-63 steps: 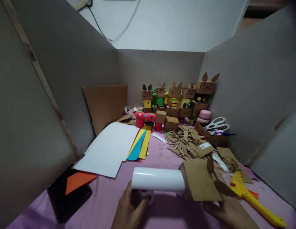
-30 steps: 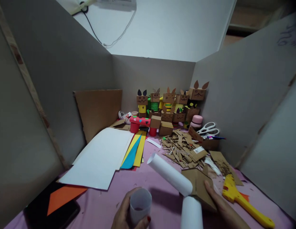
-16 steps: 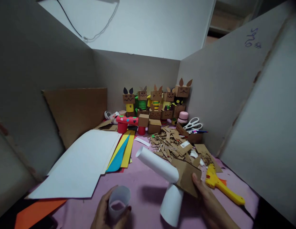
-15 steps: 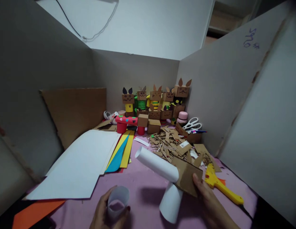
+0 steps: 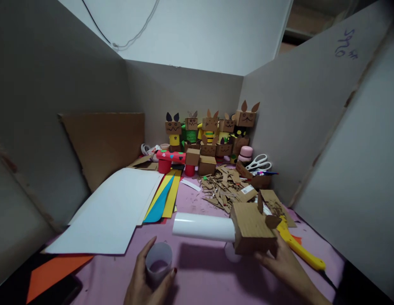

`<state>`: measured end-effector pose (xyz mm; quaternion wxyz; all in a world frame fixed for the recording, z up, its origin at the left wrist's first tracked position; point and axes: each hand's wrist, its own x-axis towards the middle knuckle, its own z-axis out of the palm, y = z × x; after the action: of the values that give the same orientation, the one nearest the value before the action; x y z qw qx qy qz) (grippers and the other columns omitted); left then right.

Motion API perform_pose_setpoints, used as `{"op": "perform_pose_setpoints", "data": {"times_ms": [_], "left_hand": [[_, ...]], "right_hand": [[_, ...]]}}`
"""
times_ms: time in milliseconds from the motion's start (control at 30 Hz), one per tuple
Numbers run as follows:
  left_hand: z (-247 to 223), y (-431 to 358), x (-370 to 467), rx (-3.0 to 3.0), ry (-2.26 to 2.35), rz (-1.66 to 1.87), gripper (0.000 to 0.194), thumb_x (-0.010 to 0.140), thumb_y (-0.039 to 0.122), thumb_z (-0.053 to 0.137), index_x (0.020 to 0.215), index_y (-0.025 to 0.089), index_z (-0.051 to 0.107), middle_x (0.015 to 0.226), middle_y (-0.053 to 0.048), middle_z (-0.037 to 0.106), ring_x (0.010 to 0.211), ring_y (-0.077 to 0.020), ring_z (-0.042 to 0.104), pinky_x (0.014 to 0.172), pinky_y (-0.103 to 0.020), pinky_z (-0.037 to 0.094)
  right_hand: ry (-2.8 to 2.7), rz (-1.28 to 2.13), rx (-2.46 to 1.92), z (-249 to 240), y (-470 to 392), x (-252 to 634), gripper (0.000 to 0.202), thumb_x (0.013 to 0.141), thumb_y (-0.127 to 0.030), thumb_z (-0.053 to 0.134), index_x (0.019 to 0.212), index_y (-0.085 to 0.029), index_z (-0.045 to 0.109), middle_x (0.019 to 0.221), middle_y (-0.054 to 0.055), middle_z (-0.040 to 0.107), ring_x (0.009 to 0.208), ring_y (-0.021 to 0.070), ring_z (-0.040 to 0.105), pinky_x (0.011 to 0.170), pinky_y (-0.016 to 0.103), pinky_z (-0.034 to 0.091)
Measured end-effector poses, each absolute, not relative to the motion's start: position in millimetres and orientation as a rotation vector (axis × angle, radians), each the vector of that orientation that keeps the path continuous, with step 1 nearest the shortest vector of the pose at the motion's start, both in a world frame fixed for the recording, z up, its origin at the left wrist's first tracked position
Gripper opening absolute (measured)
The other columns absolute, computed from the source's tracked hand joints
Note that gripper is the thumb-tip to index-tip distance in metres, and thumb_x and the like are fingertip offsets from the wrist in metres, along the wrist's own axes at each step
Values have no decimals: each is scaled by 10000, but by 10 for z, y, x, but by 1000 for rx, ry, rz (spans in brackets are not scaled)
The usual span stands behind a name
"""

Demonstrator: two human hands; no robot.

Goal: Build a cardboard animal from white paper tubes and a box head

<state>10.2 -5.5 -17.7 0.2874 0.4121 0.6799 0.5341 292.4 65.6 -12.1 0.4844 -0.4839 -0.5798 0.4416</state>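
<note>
A short white paper tube (image 5: 159, 259) stands upright at the bottom centre, with the thumb and fingers of my left hand (image 5: 149, 275) curled round it. My right hand (image 5: 276, 258) grips a cardboard box head (image 5: 252, 226) with two pointed ears, holding it from its right side. A long white paper tube (image 5: 203, 227) extends leftward from that box, lying nearly level. Below the joint, part of another white tube (image 5: 232, 252) shows; the box and long tube hide the rest.
Cardboard scraps (image 5: 222, 186) lie behind the box, and a yellow glue gun (image 5: 300, 248) at the right. White sheets (image 5: 104, 212) and coloured paper (image 5: 162, 199) cover the left. Several box-headed figures (image 5: 209, 125) stand at the back, near white scissors (image 5: 259, 162).
My right hand has turned the box with its tubes: the long tube is now nearly level and the lower tube mostly hidden. My left hand stays round the short tube.
</note>
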Motion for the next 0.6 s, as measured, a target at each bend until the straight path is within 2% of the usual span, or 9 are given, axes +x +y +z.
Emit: {"op": "perform_pose_setpoints", "data": {"times_ms": [167, 333, 433, 533, 600], "left_hand": [[-173, -59, 100, 1079, 1807, 1421, 750, 689, 501, 614, 1333, 209, 366, 1064, -137, 658, 938, -322, 653, 809, -455, 520], [-190, -56, 98, 1065, 1801, 1415, 755, 685, 520, 615, 1332, 231, 353, 1152, -151, 605, 967, -332, 635, 875, -518, 467], [-193, -59, 97, 1072, 1790, 1389, 774, 687, 544, 608, 1340, 238, 326, 1177, -167, 584, 1009, -346, 616, 872, -520, 467], [-186, -65, 101, 1072, 1787, 1387, 787, 676, 553, 616, 1338, 239, 330, 1178, -171, 583, 1009, -358, 613, 863, -524, 472], [-182, -67, 102, 1063, 1789, 1393, 779, 674, 547, 618, 1336, 248, 336, 1186, -168, 580, 999, -358, 616, 883, -542, 452]], "right_hand": [[-1489, 1053, -1189, -64, 665, 2939, 965, 616, -544, 716, 1402, -215, 263, 1406, 156, 407, 1339, 365, 246, 1076, 537, 199], [-1425, 1099, -1152, -57, 675, 2935, 1009, 597, -565, 724, 1415, -227, 240, 1368, 155, 476, 1303, 347, 349, 1064, 515, 258], [-1391, 1137, -1104, -70, 699, 2941, 1054, 591, -546, 741, 1432, -237, 186, 1416, 163, 423, 1276, 327, 410, 1054, 484, 306], [-1398, 1091, -1085, -68, 712, 2931, 1074, 590, -558, 738, 1439, -245, 158, 1475, 144, 334, 1342, 311, 303, 1087, 468, 252], [-1394, 1088, -1068, -65, 710, 2922, 1068, 601, -569, 725, 1440, -255, 144, 1479, 134, 330, 1346, 305, 294, 1090, 465, 249]]}}
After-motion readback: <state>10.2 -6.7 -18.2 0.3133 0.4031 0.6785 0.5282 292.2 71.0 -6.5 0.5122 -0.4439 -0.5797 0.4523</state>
